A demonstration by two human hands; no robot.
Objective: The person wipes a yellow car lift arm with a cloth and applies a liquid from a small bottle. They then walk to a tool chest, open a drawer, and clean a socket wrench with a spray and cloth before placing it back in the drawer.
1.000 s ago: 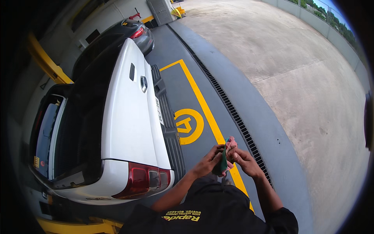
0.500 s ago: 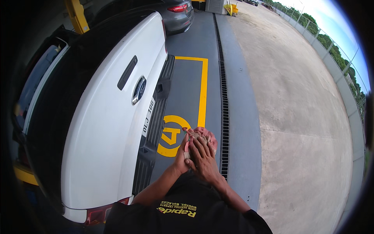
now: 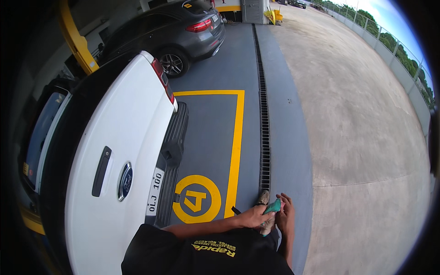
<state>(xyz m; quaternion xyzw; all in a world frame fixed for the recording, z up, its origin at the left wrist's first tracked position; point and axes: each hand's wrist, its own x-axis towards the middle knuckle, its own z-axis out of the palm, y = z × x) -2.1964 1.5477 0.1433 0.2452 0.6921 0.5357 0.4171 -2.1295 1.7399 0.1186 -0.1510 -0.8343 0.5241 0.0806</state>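
Note:
A crumpled teal and pink cloth rag (image 3: 274, 206) is between my hands, low and right of the middle. My left hand (image 3: 254, 217) reaches across from the left, its fingers closed on the teal part. On the other side, my right hand (image 3: 286, 214) has its fingers bent around the pink end. A dirty greyish piece with a teal edge (image 3: 266, 227) shows under my left hand; I cannot tell whether it belongs to the rag. Beyond the hands, a worn, dirty shoe (image 3: 263, 197) is partly visible on the floor.
A white pickup's tailgate (image 3: 117, 128) and black step bumper (image 3: 172, 146) stand close on my left. Ahead is a dark grey car (image 3: 183, 34) beside a yellow lift post (image 3: 75, 41). A floor drain grate (image 3: 264, 110) runs forward, with concrete paving (image 3: 362, 114) to its right.
My hands were pressed together around the crumpled reddish rag; now they are apart at its two sides and lower right. The view has swung, showing more of the grey car.

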